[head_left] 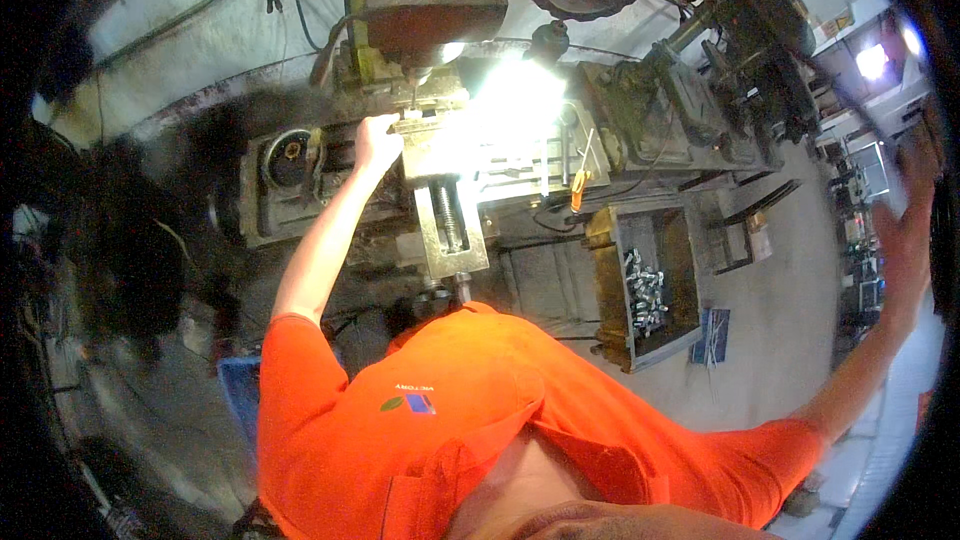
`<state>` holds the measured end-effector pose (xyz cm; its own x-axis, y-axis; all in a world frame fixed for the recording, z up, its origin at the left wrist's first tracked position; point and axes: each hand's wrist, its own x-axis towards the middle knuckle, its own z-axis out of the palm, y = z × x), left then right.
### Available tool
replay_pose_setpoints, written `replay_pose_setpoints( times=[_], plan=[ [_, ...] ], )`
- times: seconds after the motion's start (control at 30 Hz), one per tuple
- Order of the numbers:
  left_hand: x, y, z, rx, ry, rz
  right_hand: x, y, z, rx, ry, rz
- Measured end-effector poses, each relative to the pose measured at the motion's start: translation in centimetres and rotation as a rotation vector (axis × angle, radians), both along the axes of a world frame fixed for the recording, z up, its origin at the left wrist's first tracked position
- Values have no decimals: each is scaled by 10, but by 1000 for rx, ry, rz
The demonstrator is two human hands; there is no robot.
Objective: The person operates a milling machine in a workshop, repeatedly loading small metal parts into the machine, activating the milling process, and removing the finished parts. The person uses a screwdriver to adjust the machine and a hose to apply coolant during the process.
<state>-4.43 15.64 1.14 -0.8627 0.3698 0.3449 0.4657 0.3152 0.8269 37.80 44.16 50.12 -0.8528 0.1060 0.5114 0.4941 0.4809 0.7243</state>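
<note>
Metal bin (608,290), ctr-right of frame, holds pile of shiny metal pcs (645,295). Blue container (238,385), lower L; contents hidden. L hand (378,145) curled at L edge of vise (430,155), upper ctr; can't tell if fingers clamp. R hand (905,240), far R edge, blurred; can't tell if fingers apart or together.

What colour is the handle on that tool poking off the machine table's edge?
The handle is mostly orange; it shows in the head view.
</note>
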Motion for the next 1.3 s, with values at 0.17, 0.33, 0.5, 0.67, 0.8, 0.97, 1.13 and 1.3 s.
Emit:
replay_pose_setpoints(
  times=[0.17, 0.33, 0.5, 0.67, 0.8, 0.97, 1.13, 1.3],
  plan=[
    [3, -5, 5, -22, 26, 32, 22, -45, -106, -703, -30, 105],
    [1, 3, -6, 24, 3, 27, 14, -59, -168, -1397, 140, -30],
    [4, 6, 6, -60, 34, 24, 26, -35, -179, -1394, 91, 108],
    [0, 1, 0, -59, 15, 31, 22, -29, -158, -1516, 103, 113],
    [1, 3, -1, -65, 30, 20, 10, -45, -202, -1634, 244, 3],
    [4, 4, 8, -123, 21, 19, 11, -32, -232, -1635, 270, 45],
    [-1, -1, -1, -56, -38, -2, 5, -38, -242, -1649, 271, 84],
    [6, 2, 11, -63, -45, -12, 8, -32, -254, -1725, 315, 104]
  ],
)
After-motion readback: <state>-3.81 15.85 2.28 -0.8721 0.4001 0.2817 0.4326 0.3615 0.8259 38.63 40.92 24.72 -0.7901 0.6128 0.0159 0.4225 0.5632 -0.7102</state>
